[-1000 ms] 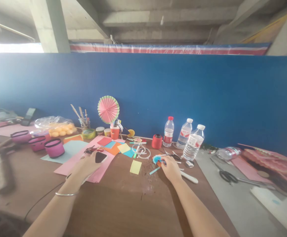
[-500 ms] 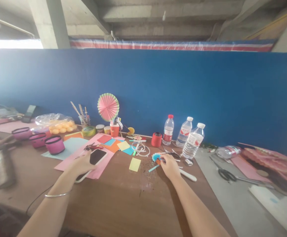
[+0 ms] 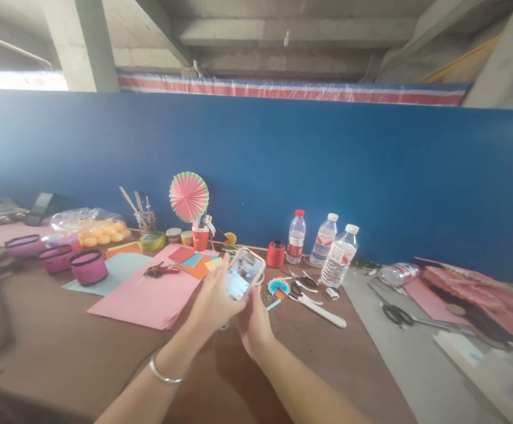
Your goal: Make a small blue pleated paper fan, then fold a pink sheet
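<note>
Head view shows the phone (image 3: 244, 274), already lifted and not yet set down, left of the blue paper fan (image 3: 278, 287), which lies unheld, the left hand (image 3: 212, 299) curling its fingers round the phone (whether the right hand (image 3: 254, 325) grips too, I cannot tell).

Phone (image 3: 244, 274) up over the tabletop (image 3: 75, 335), mid-scene: pale-rimmed, screen lit but blurry, slanting, far end leaning right!

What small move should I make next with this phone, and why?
Perhaps tap the phone with your right hand: the screen is lit, your left hand grips the phone's side, and your right is right by its lower edge, though whether it touches is hard to tell.
</note>
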`<control>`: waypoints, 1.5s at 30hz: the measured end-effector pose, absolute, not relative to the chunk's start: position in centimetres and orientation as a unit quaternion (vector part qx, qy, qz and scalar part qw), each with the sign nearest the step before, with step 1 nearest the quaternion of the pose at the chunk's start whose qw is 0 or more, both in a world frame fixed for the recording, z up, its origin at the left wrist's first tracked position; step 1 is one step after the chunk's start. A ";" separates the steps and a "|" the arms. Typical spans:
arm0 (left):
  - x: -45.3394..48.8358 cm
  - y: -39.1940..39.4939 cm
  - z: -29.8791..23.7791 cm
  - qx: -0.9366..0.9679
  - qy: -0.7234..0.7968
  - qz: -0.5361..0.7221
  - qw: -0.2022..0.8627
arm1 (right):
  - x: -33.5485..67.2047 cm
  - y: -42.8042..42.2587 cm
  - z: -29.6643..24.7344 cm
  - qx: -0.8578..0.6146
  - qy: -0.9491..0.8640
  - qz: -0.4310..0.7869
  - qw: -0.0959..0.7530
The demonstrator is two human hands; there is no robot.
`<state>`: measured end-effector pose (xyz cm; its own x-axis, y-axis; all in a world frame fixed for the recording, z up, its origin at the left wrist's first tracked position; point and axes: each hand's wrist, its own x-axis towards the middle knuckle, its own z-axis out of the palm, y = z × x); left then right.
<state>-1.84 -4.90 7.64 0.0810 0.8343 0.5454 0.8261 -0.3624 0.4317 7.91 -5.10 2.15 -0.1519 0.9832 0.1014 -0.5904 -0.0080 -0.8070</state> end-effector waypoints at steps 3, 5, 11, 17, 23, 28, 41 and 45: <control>1.1 -4.3 6.6 0.732 0.553 0.390 0.079 | 8.5 -4.5 2.7 -0.264 -0.266 0.698 0.611; 1.5 -3.6 6.0 0.733 0.538 0.389 0.149 | 9.7 -3.9 2.7 -0.252 -0.244 0.716 0.603; 0.0 -1.7 5.0 0.570 0.427 0.521 0.470 | 12.0 -3.0 2.4 -0.167 -0.200 0.790 0.555; 0.2 -1.2 3.5 0.448 0.371 0.593 0.557 | 11.8 -2.9 1.2 -0.140 -0.142 0.820 0.537; 0.6 -1.3 2.8 0.444 0.339 0.605 0.567 | 12.0 -2.9 0.9 -0.132 -0.158 0.810 0.550; 0.6 -1.1 2.5 0.434 0.331 0.599 0.585 | 12.3 -2.9 1.0 -0.152 -0.167 0.800 0.556; 1.0 -1.5 2.7 0.381 0.319 0.595 0.632 | 11.8 -3.0 1.5 -0.197 -0.276 0.764 0.548; 0.3 -1.2 2.8 0.368 0.325 0.624 0.608 | 11.1 -3.2 0.9 -0.248 -0.302 0.734 0.555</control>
<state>0.32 -1.18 2.83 0.0104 0.9979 0.0634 -0.5194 -0.0488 0.8531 11.05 -3.23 0.93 -0.2603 0.9651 -0.0282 -0.6659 -0.2006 -0.7186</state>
